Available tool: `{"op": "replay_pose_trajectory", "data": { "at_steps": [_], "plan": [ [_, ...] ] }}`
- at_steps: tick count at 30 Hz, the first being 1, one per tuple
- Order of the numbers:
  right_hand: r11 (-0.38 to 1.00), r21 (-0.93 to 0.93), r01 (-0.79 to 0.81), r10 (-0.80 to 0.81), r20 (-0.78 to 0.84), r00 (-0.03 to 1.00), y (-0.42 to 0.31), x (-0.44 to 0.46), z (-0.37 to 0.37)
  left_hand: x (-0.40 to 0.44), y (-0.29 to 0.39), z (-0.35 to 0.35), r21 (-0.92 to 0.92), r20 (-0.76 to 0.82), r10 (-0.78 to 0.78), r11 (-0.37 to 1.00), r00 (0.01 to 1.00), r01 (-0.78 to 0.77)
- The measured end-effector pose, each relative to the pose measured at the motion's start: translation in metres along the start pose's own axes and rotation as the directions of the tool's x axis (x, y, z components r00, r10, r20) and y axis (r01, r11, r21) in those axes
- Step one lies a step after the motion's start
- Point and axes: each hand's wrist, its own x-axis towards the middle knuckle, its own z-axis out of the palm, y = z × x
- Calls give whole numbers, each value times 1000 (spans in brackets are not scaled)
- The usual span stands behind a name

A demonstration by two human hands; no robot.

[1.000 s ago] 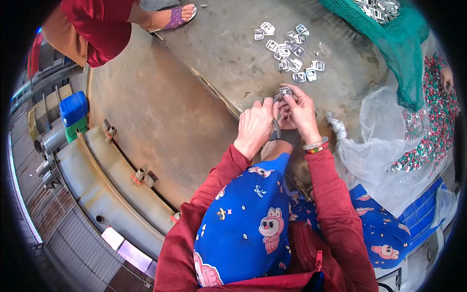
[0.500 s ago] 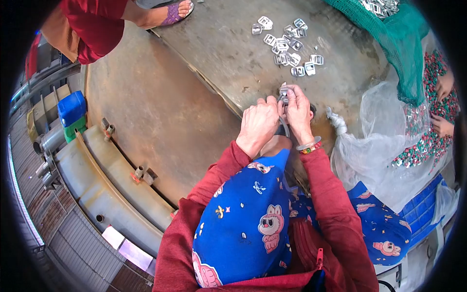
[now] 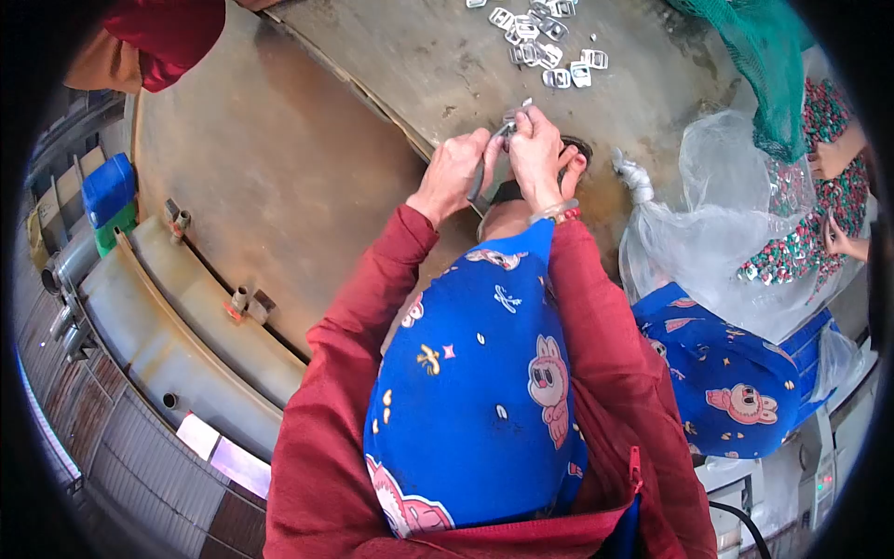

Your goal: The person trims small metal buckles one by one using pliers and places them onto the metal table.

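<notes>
In the head view, my left hand (image 3: pixel 452 175) is closed around a grey strap or band (image 3: pixel 488 168), whose curved length hangs between my hands. My right hand (image 3: pixel 537 154) pinches a small silvery metal buckle (image 3: pixel 510 118) against the upper end of that strap. Fingers cover most of the buckle, so I cannot tell how far the strap passes through it. My foot (image 3: pixel 572 170) lies just beneath and beside the right hand. Farther up the metal sheet floor (image 3: pixel 428 47), several loose metal buckles (image 3: pixel 527 30) form a scattered pile.
At right, another person's hands (image 3: pixel 838 154) work over red and green small pieces (image 3: pixel 792 258) on clear plastic sheeting (image 3: pixel 689 247). Green netting (image 3: pixel 759 56) hangs at upper right. A red-sleeved or trousered limb (image 3: pixel 186 42) shows upper left. Metal ducting (image 3: pixel 186 326) and a blue jerrycan (image 3: pixel 109 189) stand left.
The camera view has tilted, so the pile sits higher in the picture. My hands have drawn slightly apart, with more of the grey strap showing between them. The sandalled foot at top is out of view.
</notes>
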Motion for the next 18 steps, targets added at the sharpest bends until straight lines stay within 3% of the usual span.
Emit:
{"op": "replay_pose_trajectory", "data": {
  "at_steps": [2,5,6,7,9,10,11,12,14,16,18],
  "plan": [
    [991,-7,-132,132,106,986,-5,1,-3,-5,-6,10,-58,-47,6,998,999,-9],
    [997,-17,-74,75,69,995,-14,-5,-8,-8,-2,22,-73,-117,-67,996,991,59],
    [993,-97,-72,77,46,996,-10,-2,-4,-9,0,29,-84,-168,-90,994,982,77],
    [988,-151,41,-30,76,997,-11,0,-8,-7,3,31,-95,-220,-108,992,970,89],
    [924,290,249,-308,179,934,13,23,-5,-1,13,25,-169,-276,-148,980,950,104],
    [831,523,-188,-106,481,870,-15,19,-35,5,18,16,-114,-270,-111,990,956,83],
    [639,640,-426,-115,627,770,-19,25,-51,8,21,7,-60,-262,-79,996,962,65],
    [564,663,-492,-147,667,731,-24,29,-64,10,18,0,68,-194,-25,997,981,39],
    [490,676,-551,-214,706,675,-29,36,-84,22,28,-25,106,-87,65,993,994,-56],
    [449,731,-513,-229,650,725,-29,40,-97,30,30,-36,133,-13,111,985,994,-108],
    [400,764,-507,-201,612,765,-24,47,-106,33,29,-37,105,-73,76,992,994,-68]
  ]
}}
